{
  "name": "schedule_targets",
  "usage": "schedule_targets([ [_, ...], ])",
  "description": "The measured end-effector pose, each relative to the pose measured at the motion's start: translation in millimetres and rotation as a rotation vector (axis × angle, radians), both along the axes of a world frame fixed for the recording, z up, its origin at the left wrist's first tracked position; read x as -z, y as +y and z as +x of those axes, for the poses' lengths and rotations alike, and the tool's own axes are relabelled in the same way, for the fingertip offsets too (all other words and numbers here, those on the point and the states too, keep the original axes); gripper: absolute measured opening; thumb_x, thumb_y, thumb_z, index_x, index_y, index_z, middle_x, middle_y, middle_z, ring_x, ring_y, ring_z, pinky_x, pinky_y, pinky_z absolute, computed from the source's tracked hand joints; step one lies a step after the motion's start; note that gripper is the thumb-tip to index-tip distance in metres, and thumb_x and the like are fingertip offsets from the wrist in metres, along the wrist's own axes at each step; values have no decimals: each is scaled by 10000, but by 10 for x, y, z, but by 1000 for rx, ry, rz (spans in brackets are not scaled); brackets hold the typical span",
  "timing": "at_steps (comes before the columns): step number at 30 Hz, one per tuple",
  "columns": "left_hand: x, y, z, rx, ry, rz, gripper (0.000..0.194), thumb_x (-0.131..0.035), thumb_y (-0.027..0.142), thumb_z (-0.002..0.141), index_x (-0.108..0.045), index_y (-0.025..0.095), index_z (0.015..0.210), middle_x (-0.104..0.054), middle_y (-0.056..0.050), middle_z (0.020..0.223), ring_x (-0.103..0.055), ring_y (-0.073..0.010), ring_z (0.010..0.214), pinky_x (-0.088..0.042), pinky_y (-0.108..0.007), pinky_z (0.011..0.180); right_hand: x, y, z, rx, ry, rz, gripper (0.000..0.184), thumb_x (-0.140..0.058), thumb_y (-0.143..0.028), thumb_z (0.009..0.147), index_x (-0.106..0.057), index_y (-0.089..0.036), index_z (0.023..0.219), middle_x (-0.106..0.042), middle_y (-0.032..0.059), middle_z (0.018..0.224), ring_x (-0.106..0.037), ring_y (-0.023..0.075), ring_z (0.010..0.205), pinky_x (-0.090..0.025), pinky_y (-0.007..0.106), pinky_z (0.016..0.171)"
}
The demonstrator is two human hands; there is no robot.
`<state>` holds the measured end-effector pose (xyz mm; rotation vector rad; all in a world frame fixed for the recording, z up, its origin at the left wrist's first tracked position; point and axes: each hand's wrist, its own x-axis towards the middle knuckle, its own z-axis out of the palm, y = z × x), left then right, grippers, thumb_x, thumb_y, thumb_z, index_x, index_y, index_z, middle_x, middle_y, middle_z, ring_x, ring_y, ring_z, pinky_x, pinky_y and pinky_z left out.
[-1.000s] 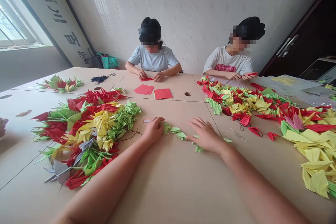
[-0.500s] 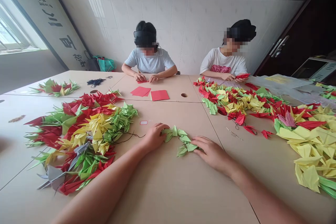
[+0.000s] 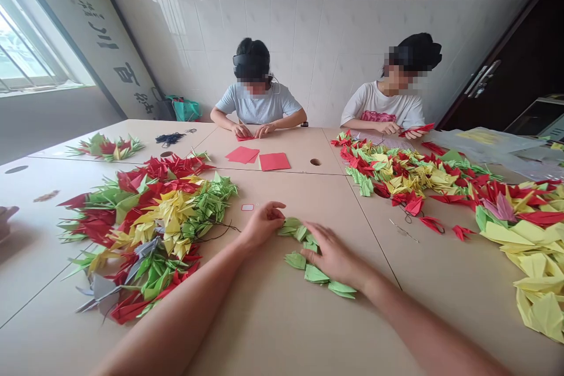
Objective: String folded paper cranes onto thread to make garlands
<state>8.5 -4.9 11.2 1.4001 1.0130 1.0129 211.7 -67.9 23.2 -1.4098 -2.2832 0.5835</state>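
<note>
Moved since the earlier frame: my right hand point(image 3: 339, 258), in towards my left hand point(image 3: 261, 224); green folded pieces point(image 3: 316, 274), their near end now trailing towards me.
Right hand: loosely open, thumb apart, over the row's side, no firm hold visible.
Left hand: fingers curled at the far end; pinch, cannot tell.
Done: pieces folded, in one winding row.
Left: row unstraightened; red squares point(image 3: 274, 161) flat, apparently unfolded.

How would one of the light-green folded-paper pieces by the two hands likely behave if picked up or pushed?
A light-green folded-paper piece is probably light, being thin paper. Its pointed folds might crease in a firm grip. Pushed, it may slide rather than roll, since it lies flat.
</note>
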Motion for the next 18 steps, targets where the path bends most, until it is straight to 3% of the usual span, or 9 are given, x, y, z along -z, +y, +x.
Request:
schedule_targets([
  [4,-43,-11,-2,-28,93,59,278,-598,229,712,-568,168,982,-587,-4,748,-551,-104,674,-438,-238,640,-29,-141,-187,-102,29,-49,574,-475,-457,839,-361,-211,1344,-417,113,1391,-335,255,1304,-297,475,1053],
  [6,-39,-10,9,-23,120,59,280,-599,230,715,-568,168,987,-596,-19,797,-568,-115,715,-456,-250,668,-63,-120,-214,-62,124,-92,517,-467,-437,847,-401,-214,1309,-514,110,1304,-454,240,1218,-386,428,993],
  [9,-10,-9,29,-2,125,35,300,-605,165,682,-564,169,979,-595,-21,832,-572,-120,743,-468,-256,689,-57,95,-212,109,313,-185,397,-436,-404,864,-482,-196,1199,-647,94,1061,-622,196,944,-505,330,794],
  [11,3,-19,46,22,130,43,299,-588,120,670,-564,167,964,-584,-9,803,-559,-112,722,-458,-244,673,-19,275,-215,170,336,-225,352,-500,-398,823,-555,-164,1080,-654,101,1005,-633,192,851,-504,307,734],
  [15,-21,-70,91,35,127,67,256,-589,155,705,-565,168,960,-561,7,751,-534,-103,682,-432,-233,641,69,452,-244,110,311,-173,207,-551,-378,781,-625,-185,791,-653,41,815,-588,180,721,-452,281,642],
  [18,-61,-103,114,27,86,49,268,-601,228,744,-561,174,1003,-588,-22,840,-553,-127,770,-446,-265,714,97,458,-225,68,453,-203,236,-494,-381,830,-622,-187,784,-624,17,735,-550,163,688,-423,262,621],
])
